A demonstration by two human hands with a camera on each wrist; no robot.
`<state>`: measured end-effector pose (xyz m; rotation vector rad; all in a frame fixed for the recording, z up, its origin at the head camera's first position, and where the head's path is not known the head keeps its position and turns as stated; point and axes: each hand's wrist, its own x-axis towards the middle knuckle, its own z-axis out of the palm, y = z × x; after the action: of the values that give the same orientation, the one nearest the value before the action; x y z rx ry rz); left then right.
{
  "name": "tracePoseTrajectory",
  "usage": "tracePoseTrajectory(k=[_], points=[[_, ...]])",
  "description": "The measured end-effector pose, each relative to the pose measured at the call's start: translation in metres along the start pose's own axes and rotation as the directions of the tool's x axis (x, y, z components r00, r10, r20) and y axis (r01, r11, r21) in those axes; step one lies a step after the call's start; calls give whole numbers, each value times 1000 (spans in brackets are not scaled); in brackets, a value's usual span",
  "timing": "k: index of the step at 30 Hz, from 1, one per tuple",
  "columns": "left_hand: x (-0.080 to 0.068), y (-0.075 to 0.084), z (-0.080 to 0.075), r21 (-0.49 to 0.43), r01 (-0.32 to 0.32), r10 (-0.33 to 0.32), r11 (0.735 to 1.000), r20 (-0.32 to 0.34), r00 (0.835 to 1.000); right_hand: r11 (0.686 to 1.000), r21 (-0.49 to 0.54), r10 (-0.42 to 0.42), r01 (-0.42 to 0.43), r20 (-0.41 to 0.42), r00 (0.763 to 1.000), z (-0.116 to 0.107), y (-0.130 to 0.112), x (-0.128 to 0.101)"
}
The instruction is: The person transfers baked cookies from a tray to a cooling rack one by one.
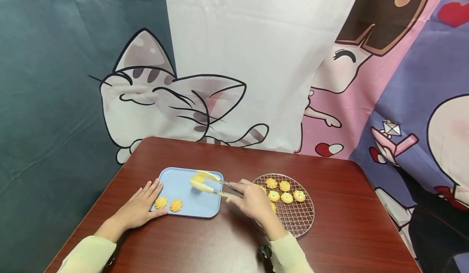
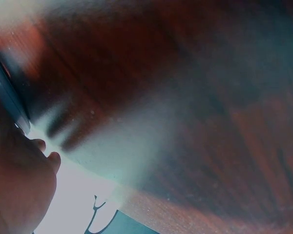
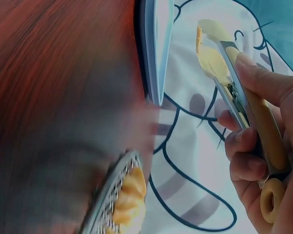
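The right hand (image 1: pixel 253 199) reaches forward and left over the gap between tray and rack, its fingers curled round the tongs (image 1: pixel 219 192). In the right wrist view the thumb lies along one arm of the tongs, and a ring (image 3: pixel 273 200) shows at their lower end. The left hand (image 1: pixel 141 208) lies flat, fingers spread and holding nothing; its fingertips meet the left edge of the tray (image 1: pixel 179 185), with the thumb at the near edge by the near-left corner.

The surface (image 1: pixel 234 240) is glossy red-brown wood with rounded far corners. The blue tray sits toward its left edge; the round wire rack (image 1: pixel 298 218) stands right of the middle, with several cookies (image 1: pixel 286 197) gathered on its far half. Beyond the far edge hangs a printed cloth (image 1: pixel 256 41) with a smiling cat (image 1: pixel 154 98). Both sleeves (image 1: pixel 86 254) are pale.

One yellow cookie (image 1: pixel 198 179) is between the tips of the tongs, over the tray's far-right part, ahead and left of the right hand; its shadow falls on the tray. How firmly the tips press it, I cannot tell. Two swirled cookies (image 1: pixel 176 205) lie by the near-left corner.
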<state>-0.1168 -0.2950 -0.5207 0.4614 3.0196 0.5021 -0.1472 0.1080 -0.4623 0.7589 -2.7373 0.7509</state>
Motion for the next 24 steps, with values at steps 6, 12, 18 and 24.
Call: tracePoseTrajectory(k=[6, 12, 18, 24], points=[[-1, 1, -3, 0, 2, -2, 1000, 16, 1000, 999, 26, 36, -35, -21, 999, -13, 8, -14], [-1, 3, -2, -3, -10, 10, 1000, -2, 1000, 999, 22, 49, -48, -63, 997, -25, 19, -26], [-1, 1, 0, -22, 7, -7, 1000, 19, 1000, 997, 10, 81, -81, -92, 992, -37, 31, -38], [-2, 1, 0, -25, 12, -12, 1000, 28, 1000, 995, 14, 99, -98, -100, 990, -54, 39, -50]])
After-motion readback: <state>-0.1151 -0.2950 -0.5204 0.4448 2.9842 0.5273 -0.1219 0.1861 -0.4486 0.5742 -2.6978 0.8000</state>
